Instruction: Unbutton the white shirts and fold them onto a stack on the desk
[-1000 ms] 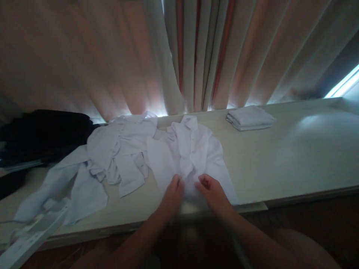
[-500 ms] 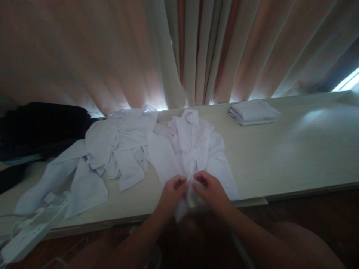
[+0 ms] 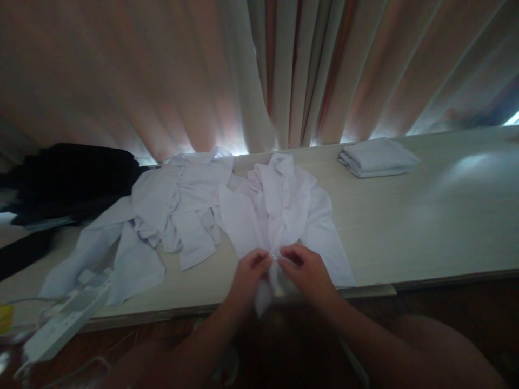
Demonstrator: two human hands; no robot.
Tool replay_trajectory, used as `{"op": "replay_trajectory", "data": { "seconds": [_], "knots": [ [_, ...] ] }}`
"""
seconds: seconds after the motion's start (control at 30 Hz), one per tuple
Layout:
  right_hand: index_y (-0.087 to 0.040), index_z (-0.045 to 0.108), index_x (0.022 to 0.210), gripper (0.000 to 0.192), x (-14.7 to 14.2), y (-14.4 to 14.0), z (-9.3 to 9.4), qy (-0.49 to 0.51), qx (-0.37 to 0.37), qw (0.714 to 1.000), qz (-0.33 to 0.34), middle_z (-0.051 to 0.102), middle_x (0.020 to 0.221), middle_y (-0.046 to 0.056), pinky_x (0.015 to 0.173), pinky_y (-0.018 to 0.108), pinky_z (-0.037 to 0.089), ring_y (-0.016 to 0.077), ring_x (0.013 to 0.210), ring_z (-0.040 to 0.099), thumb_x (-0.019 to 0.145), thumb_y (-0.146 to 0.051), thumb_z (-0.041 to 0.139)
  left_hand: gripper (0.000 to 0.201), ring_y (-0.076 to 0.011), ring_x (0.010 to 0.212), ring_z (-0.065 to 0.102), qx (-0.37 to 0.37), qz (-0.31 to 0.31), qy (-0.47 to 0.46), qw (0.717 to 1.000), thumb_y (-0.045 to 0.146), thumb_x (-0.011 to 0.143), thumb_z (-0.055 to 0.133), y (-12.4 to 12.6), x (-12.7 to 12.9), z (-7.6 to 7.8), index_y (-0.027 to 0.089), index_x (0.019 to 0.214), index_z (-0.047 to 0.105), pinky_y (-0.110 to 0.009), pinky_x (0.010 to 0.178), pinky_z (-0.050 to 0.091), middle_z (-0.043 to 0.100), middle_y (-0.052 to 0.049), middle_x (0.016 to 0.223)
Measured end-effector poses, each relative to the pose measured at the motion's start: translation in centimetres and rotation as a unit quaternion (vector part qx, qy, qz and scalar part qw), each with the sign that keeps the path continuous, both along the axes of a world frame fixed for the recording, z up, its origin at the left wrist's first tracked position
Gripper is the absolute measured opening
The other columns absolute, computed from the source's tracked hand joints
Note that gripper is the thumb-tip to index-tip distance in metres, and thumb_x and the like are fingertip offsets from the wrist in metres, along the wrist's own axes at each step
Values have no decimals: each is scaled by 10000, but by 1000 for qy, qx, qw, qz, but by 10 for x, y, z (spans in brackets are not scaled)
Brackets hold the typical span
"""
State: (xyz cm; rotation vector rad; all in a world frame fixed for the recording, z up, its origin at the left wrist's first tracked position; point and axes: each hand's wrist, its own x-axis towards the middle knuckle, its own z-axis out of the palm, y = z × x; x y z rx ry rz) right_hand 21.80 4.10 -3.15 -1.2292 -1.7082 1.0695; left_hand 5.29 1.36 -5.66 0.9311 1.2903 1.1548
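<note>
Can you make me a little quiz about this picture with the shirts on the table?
1. True or false: both hands pinch the white shirt at its front edge.
2. What lies folded at the far right of the table?
3. Which side has the white power strip: left or right?

Key
1. True: left hand and right hand meet on it.
2. A folded white cloth.
3. Left.

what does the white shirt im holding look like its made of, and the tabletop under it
White shirt: thin woven cloth, probably cotton or a blend, matte; it creases sharply and bunches between the left hand and right hand. Tabletop: pale wood-look board, likely laminate, with faint grain and a soft sheen.
</note>
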Motion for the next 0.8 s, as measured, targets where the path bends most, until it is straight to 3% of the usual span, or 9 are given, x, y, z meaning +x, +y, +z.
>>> {"op": "replay_trajectory", "data": {
  "seconds": [0.2, 0.57, 0.8],
  "knots": [
    [-201, 714, 897, 129, 0, -2, 0, -9, 1, 1000, 0, 729, 877, 42, 764, 310, 531, 186, 801, 664, 789, -255, 669, 239, -111, 591, 505, 12, 2, 12, 1000, 394, 745, 705, -1, -2, -1, 170, 744, 621, -231, 582, 399, 562, 27, 644],
    [-194, 744, 891, 132, 3, -1, 0, -35, 2, 999, -3, 747, 855, 51, 739, 312, 529, 194, 779, 674, 789, -245, 679, 260, -120, 568, 509, 20, -29, 93, 995, 416, 721, 690, 1, -3, 11, 158, 738, 663, -241, 551, 402, 572, 16, 626],
    [-222, 762, 909, 154, 5, -5, 3, -64, 41, 996, 45, 769, 861, 49, 723, 322, 531, 206, 757, 692, 852, -261, 624, 316, -115, 560, 493, -6, -33, 95, 995, 474, 726, 679, 2, -3, 6, 163, 729, 630, -234, 530, 395, 545, 24, 614]
  ]
}}
